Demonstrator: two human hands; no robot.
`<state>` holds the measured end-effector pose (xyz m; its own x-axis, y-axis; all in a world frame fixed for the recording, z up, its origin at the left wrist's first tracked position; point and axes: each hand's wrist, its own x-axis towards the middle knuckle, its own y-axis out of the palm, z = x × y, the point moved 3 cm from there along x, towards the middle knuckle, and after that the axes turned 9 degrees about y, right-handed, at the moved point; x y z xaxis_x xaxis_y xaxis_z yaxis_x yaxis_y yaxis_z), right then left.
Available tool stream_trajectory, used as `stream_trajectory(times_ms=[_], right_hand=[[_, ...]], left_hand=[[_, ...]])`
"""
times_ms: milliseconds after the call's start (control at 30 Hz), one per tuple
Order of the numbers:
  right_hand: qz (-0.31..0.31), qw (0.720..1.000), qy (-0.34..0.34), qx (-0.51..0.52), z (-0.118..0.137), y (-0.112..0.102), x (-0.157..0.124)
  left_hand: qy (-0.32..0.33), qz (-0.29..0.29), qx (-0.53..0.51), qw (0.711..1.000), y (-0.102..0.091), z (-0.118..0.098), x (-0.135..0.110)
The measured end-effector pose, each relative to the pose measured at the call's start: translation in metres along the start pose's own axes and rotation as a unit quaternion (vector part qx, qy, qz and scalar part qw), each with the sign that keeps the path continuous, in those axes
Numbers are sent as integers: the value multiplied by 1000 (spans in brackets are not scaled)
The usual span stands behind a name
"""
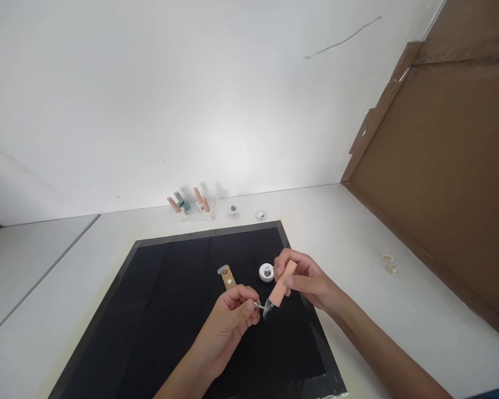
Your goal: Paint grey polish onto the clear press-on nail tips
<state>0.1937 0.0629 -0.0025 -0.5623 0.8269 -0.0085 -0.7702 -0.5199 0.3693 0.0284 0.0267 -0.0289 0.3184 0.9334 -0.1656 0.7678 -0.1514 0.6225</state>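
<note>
My right hand (305,280) grips the peach-coloured cap of a nail polish brush (283,284), tilted with its brush end down to the left. My left hand (233,318) pinches a thin silver stem with a clear, nail-shaped tip (266,310) on its end. The brush end is at this tip; whether they touch I cannot tell. Just behind my right fingers stands a small round white pot (266,271) with something greyish inside. A tan wavy-edged strip (228,275), bearing a clear piece and a white dot, lies partly behind my left hand.
A black mat (170,310) with taped edges lies on the white table (336,221). Along the back wall stand several polish bottles (208,213), a small clear container (233,212) and a shallow white dish (260,215). Two beige discs (388,264) lie right, near a brown cardboard panel (449,166).
</note>
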Motion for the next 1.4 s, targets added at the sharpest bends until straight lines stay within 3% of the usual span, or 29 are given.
stream_trajectory(times_ms=[833,1100,1400], right_hand=[[-62,997,-21,31,3,-13,2],[-24,999,-17,17,1,-7,0],[-26,1000,-2,-5,-1,-3,2]], left_hand=[[3,15,-3,1000,1,0,0],[15,8,-3,1000,0,0,1],[13,24,-6,1000,1,-1,1]])
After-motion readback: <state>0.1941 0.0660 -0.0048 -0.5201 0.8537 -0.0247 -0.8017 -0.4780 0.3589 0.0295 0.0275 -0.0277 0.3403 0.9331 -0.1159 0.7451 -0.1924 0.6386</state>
